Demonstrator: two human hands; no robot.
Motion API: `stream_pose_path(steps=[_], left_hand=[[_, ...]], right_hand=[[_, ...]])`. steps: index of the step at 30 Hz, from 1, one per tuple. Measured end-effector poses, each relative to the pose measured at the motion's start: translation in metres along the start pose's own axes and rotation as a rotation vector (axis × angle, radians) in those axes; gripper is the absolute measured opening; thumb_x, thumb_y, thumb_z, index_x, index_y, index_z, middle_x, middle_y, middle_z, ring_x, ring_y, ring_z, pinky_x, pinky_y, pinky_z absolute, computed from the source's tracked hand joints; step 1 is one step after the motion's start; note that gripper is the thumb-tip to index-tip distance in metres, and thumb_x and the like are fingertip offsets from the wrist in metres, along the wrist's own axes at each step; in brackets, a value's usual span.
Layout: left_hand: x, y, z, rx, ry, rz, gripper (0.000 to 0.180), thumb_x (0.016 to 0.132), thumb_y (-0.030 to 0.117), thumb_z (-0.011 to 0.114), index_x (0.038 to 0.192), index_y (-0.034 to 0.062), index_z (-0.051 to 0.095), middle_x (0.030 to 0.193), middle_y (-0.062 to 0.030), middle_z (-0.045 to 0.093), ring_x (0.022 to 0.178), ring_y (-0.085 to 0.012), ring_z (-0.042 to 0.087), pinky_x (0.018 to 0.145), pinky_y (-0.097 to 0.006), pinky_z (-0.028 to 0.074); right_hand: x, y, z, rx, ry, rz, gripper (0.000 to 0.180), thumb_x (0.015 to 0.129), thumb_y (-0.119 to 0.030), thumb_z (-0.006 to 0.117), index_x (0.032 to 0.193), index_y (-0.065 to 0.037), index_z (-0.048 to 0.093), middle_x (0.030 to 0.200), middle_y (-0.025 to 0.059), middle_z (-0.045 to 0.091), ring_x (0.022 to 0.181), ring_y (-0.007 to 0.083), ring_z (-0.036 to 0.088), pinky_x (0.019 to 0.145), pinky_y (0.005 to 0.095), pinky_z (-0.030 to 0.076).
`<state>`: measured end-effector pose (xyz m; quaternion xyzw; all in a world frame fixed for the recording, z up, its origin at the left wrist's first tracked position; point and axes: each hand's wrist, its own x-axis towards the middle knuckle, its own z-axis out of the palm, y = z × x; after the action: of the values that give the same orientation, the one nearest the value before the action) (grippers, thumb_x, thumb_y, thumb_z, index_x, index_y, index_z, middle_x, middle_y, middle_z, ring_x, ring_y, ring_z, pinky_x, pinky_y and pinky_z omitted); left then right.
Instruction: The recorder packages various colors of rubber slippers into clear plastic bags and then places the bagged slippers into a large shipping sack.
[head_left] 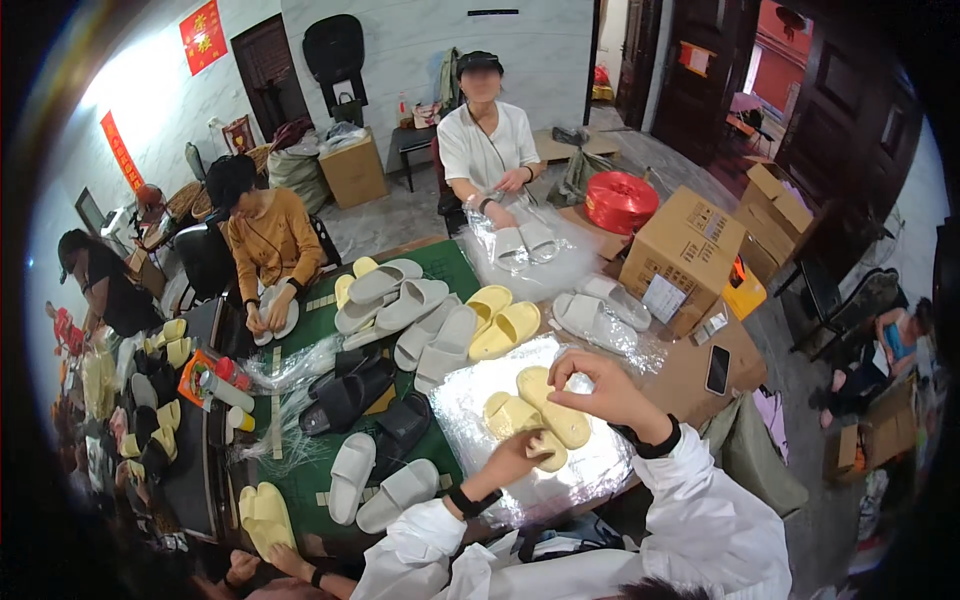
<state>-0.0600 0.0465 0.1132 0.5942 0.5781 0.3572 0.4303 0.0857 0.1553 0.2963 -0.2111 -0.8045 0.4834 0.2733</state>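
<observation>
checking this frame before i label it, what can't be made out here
All in the head view:
- Left hand: its fingers lie on a yellow slipper, hiding the heel under them.
- Right hand: pinches the other yellow slipper; the fingertip grip is too small to judge.
- Plastic bag: glare hides whether the slippers lie in or on it.
- Left rim: slippers blurred and dark.
</observation>
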Motion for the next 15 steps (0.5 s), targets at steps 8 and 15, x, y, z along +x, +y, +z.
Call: stream_pose_path(steps=[8, 15], left_hand=[[0.014, 0.109, -0.060, -0.014, 0.236, 0.310, 0.049, 0.070, 0.011, 0.071, 0.114, 0.0047, 0.051, 0.108, -0.0077, 0.053, 0.094, -0.0182, 0.052, 0.078, -0.030, 0.044], [0.022, 0.124, -0.042, 0.012, 0.261, 0.365, 0.045, 0.071, 0.011, 0.070, 0.113, 0.0073, 0.055, 0.105, -0.0090, 0.053, 0.099, -0.0232, 0.050, 0.084, -0.031, 0.041]], right_hand=[[-0.013, 0.012, -0.005, 0.060, 0.030, -0.013, 0.014, 0.072, -0.006, 0.068, 0.074, -0.005, 0.054, 0.096, 0.0058, 0.056, 0.095, 0.0177, 0.052, 0.085, 0.0298, 0.038], [-0.019, 0.020, -0.016, 0.030, 0.023, -0.083, 0.014, 0.073, -0.013, 0.066, 0.074, -0.005, 0.055, 0.111, 0.0087, 0.051, 0.104, 0.0212, 0.049, 0.090, 0.0317, 0.037]])
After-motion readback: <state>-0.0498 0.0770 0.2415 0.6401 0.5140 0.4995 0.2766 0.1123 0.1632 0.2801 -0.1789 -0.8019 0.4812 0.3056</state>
